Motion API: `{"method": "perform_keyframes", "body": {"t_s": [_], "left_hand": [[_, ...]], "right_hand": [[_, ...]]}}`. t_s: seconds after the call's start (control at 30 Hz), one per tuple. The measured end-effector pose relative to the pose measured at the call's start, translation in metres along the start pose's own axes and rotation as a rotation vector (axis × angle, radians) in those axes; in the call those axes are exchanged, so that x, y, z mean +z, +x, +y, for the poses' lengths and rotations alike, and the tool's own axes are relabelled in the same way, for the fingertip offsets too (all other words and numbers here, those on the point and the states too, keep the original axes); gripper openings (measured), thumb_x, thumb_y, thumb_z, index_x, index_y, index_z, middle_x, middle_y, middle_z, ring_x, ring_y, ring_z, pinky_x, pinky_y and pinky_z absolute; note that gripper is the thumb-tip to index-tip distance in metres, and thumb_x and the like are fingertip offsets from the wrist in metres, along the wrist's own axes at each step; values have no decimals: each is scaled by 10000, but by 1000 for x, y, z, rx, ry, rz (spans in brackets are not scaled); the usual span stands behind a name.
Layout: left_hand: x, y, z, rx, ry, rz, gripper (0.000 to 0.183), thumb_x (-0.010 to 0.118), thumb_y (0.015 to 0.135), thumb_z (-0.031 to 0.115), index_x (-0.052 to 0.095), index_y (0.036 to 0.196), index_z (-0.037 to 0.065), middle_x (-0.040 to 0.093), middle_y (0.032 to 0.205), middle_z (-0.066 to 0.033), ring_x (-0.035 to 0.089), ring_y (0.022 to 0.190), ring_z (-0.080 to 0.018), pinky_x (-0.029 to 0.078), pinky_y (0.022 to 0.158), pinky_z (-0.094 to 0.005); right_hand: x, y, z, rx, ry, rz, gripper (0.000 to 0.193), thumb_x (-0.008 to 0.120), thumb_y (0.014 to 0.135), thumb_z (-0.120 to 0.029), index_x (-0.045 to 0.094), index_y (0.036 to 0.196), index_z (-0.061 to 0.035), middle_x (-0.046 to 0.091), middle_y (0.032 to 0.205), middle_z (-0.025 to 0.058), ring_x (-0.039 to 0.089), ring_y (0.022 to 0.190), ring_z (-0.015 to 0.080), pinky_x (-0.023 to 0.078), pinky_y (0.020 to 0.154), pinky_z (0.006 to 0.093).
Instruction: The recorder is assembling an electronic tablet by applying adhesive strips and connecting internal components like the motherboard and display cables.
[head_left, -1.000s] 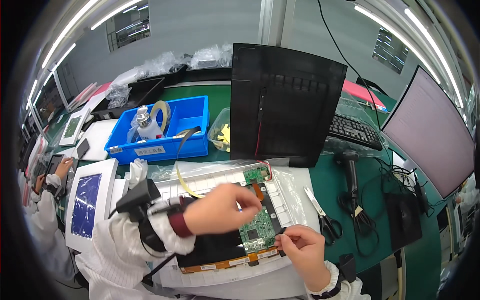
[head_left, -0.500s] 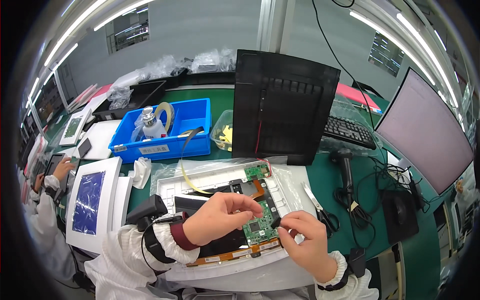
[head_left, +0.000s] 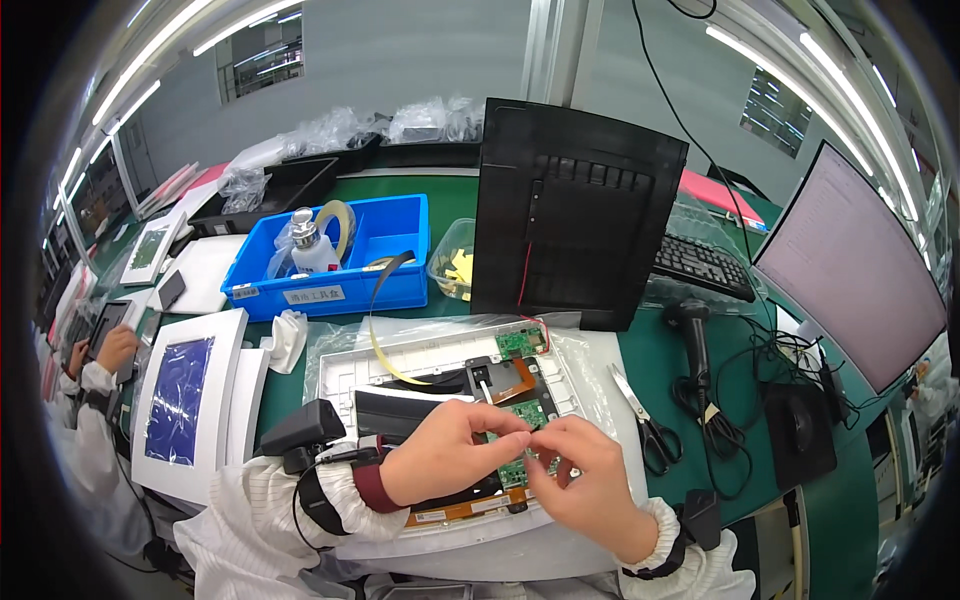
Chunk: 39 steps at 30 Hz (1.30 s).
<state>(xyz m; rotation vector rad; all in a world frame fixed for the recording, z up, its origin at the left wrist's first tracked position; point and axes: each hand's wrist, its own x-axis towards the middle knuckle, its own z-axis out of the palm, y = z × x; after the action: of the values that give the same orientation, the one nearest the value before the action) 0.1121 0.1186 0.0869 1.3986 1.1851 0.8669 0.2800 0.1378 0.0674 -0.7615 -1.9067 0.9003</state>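
Observation:
My left hand (head_left: 440, 458) and my right hand (head_left: 588, 482) meet at the fingertips above a green circuit board (head_left: 528, 412). Both are closed in a pinch, and whatever lies between the fingers is too small or hidden to make out. The board sits in an opened white-framed device (head_left: 338, 372) with black panels inside. Along its lower edge runs an orange flat cable (head_left: 478, 506), and a smaller green board (head_left: 517, 343) lies at its top. A yellow-and-black ribbon (head_left: 378, 340) arches up from the device. My hands cover part of the main board.
Scissors (head_left: 640, 415) and a barcode scanner (head_left: 690, 345) lie on the right. Behind the device stands a black panel (head_left: 580, 215), beside a blue bin (head_left: 345, 298) holding a bottle and tape. A white-framed panel (head_left: 227, 345) lies left. Another person's hand (head_left: 118, 348) is at far left.
My right hand has moved left and up, and its fingertips now meet my left hand's. A small black piece seen in the right fingers earlier is no longer visible. The left fingers have closed.

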Motion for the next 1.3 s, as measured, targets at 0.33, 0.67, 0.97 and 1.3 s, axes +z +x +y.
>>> {"method": "perform_keyframes", "body": {"t_s": [0.33,0.67,0.97,1.3], "left_hand": [[-13,0,0,80,-435,26,263,569,827,183,567,1000,-15,609,933,-90,559,861,-117,438,717,-236],[-16,17,-7,68,-294,230,192,536,833,130,591,968,5,618,917,-98,560,834,-138,434,735,-245],[-19,40,-11,172,76,265,197,636,763,188,609,762,-7,585,668,-45,542,621,-107,434,543,-261],[-20,84,-48,418,687,457,128,639,688,126,593,626,25,575,619,-93,506,698,-262,409,628,-353]], "right_hand": [[-34,6,20,348,508,8,131,631,768,-77,587,825,33,500,860,41,475,747,85,378,569,189],[-28,20,23,349,569,34,70,630,752,-38,593,748,21,494,825,15,456,717,72,363,620,187],[-17,33,30,396,498,39,101,653,722,-66,590,697,10,480,777,6,428,707,81,323,642,208],[-1,53,94,318,57,147,198,709,662,-159,607,630,8,470,795,48,438,770,152,333,677,271]]}}
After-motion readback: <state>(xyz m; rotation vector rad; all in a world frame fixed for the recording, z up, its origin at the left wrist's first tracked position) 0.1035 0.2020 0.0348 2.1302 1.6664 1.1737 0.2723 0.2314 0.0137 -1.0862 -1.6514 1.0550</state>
